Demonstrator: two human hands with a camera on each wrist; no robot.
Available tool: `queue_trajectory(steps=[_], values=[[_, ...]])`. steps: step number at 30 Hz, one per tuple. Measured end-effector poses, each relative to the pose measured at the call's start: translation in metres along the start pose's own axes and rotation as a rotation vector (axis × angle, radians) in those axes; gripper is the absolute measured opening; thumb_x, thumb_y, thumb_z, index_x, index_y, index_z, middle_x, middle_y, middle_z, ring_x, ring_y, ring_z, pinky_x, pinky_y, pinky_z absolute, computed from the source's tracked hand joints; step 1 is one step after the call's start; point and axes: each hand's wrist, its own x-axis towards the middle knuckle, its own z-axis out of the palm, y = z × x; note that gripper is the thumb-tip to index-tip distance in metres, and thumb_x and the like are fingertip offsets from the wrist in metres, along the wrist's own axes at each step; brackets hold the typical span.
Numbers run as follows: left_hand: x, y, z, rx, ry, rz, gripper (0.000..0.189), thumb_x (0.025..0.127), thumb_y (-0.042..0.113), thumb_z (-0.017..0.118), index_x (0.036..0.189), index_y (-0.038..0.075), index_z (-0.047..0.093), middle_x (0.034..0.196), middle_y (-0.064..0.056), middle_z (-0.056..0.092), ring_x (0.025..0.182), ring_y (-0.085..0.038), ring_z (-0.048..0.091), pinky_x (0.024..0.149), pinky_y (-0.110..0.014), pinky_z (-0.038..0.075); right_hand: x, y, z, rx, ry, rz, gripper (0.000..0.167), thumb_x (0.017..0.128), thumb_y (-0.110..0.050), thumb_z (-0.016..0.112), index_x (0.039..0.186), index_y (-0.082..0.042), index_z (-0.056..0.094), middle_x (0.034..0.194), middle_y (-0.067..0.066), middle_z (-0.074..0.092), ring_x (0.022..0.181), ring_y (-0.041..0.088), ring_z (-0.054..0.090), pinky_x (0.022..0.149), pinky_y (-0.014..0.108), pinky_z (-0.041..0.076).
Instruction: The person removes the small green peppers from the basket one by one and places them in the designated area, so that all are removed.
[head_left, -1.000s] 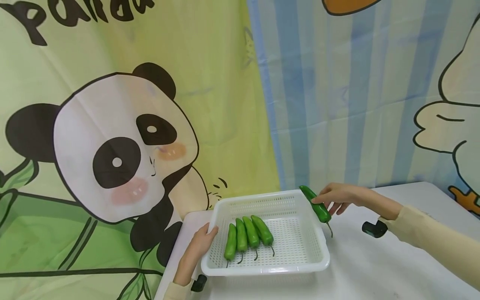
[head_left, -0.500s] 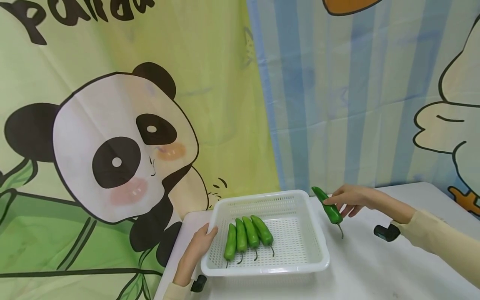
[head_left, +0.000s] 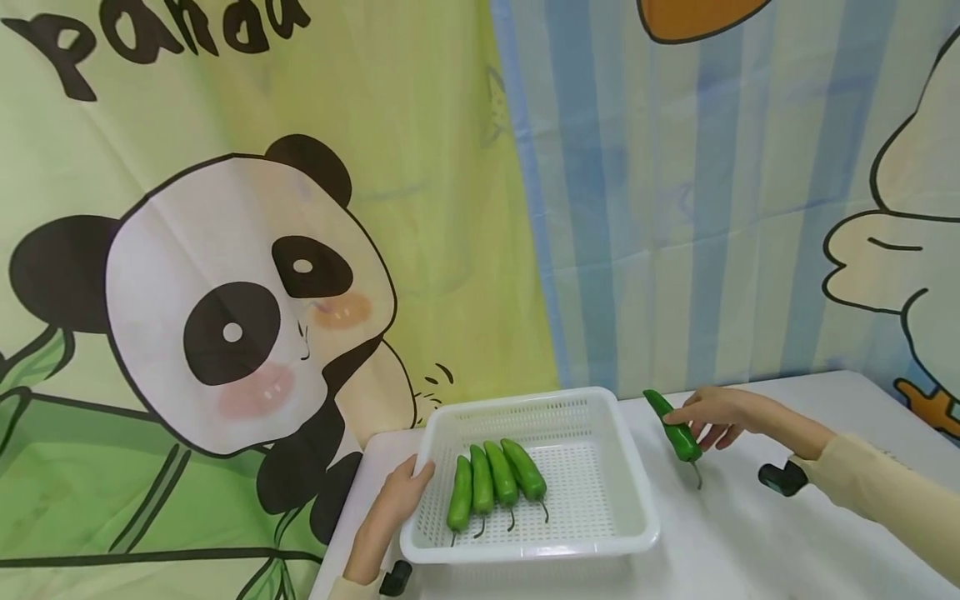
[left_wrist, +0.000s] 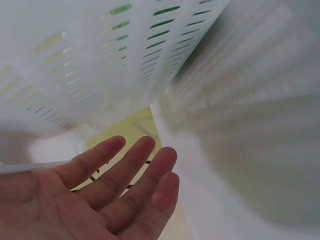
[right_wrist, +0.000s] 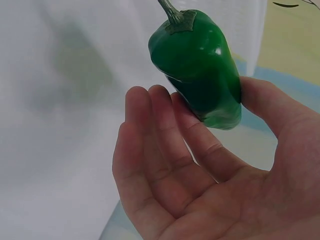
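A green chili pepper (head_left: 678, 437) is pinched between the thumb and fingers of my right hand (head_left: 723, 414), stem pointing down, to the right of the basket. In the right wrist view the pepper (right_wrist: 200, 65) shows its stem end, with the thumb (right_wrist: 265, 102) on one side. My left hand (head_left: 397, 496) holds the left rim of a white plastic basket (head_left: 637, 492), thumb over the rim. The left wrist view shows that hand's fingers (left_wrist: 132, 170) reaching along outside the slotted wall. Several green chili peppers (head_left: 502, 479) lie side by side in the basket's left half.
The basket stands on a white table (head_left: 817, 408) that extends right. Behind the table hangs a printed cloth backdrop (head_left: 465, 208) with a panda and blue stripes. Black wrist cameras (head_left: 782, 478) sit by both sleeves.
My right hand has carried its pepper away from the basket's right rim, rightward over the table. The left hand and the peppers inside have stayed put. The head view has tilted up slightly.
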Motion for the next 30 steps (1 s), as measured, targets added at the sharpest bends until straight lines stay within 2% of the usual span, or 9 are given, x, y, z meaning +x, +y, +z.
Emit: queue_trajectory(steps=[7, 14, 22, 30], values=[[0.000, 0.001, 0.000, -0.017, 0.006, -0.018, 0.059, 0.107, 0.041, 0.045, 0.150, 0.001, 0.040, 0.111, -0.022, 0.071, 0.076, -0.024, 0.075, 0.055, -0.035, 0.063, 0.005, 0.010, 0.006, -0.014, 0.009, 0.043, 0.054, 0.096, -0.044, 0.064, 0.119, 0.004, 0.063, 0.098, 0.013, 0.067, 0.082, 0.022, 0.072, 0.074, 0.041, 0.061], [0.000, 0.002, -0.001, -0.024, -0.006, 0.004, 0.060, 0.107, 0.039, 0.045, 0.152, -0.001, 0.037, 0.114, -0.026, 0.070, 0.077, -0.025, 0.075, 0.056, -0.036, 0.063, 0.008, 0.019, 0.015, -0.037, 0.022, 0.074, 0.048, 0.096, -0.041, 0.064, 0.112, 0.003, 0.063, 0.093, 0.012, 0.068, 0.079, 0.025, 0.070, 0.070, 0.038, 0.061], [0.000, 0.004, -0.002, -0.015, 0.006, -0.003, 0.058, 0.107, 0.039, 0.045, 0.150, -0.001, 0.040, 0.109, -0.022, 0.072, 0.074, -0.024, 0.075, 0.054, -0.035, 0.062, 0.017, 0.028, 0.023, -0.061, 0.032, 0.097, 0.047, 0.095, -0.039, 0.066, 0.111, 0.005, 0.061, 0.090, 0.011, 0.066, 0.076, 0.025, 0.069, 0.071, 0.039, 0.061], [0.000, 0.003, -0.001, -0.015, 0.005, -0.011, 0.058, 0.107, 0.040, 0.045, 0.149, 0.000, 0.040, 0.108, -0.021, 0.072, 0.074, -0.024, 0.075, 0.054, -0.036, 0.062, 0.022, 0.029, 0.029, -0.106, 0.039, 0.121, 0.038, 0.095, -0.040, 0.065, 0.097, -0.001, 0.064, 0.086, 0.011, 0.066, 0.074, 0.024, 0.068, 0.067, 0.036, 0.060]])
